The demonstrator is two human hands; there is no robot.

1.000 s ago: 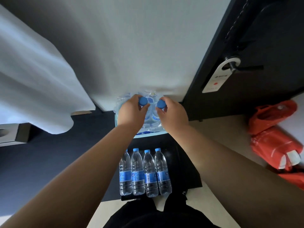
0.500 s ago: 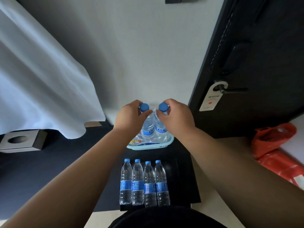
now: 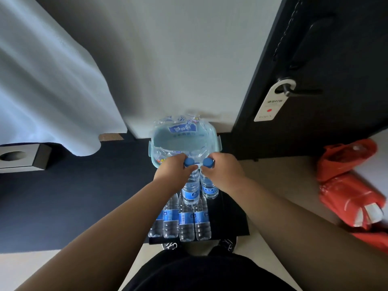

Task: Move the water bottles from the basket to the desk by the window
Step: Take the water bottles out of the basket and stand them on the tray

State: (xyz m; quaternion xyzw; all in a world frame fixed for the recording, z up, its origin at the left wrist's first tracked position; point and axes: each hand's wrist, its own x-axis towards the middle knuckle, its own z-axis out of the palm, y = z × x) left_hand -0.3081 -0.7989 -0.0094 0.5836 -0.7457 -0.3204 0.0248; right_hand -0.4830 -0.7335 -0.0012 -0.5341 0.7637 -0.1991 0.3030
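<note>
**Two bottles held by the neck, just clear of the basket**

The left hand (image 3: 171, 174) is seen curled round the neck of the left bottle (image 3: 190, 191), with thumb and fingers pinched just under its blue cap. The right hand (image 3: 225, 174) is closed in the same way on the neck of the right bottle (image 3: 208, 188). Both bottles are held upright and side by side, nearly touching, with their blue labels turned toward the camera.

The pale teal basket (image 3: 218, 141) is found at 12 o'clock of the hands, against the white wall. Crumpled clear plastic wrap (image 3: 181, 128) is seen inside it and over its far rim. At 6 o'clock of the held bottles, a row of four bottles (image 3: 184, 222) is set close together on a black surface (image 3: 231, 219). The bases of the held bottles are seen above the tops of that row; whether they touch cannot be told.

A white curtain (image 3: 46, 80) is hung at 10 o'clock of the frame, and a tissue box (image 3: 21, 157) is placed at 9 o'clock. A dark door (image 3: 336, 49) with a hanger tag (image 3: 269, 105) is seen at 2 o'clock, and red bags (image 3: 348, 185) at 3 o'clock.
</note>
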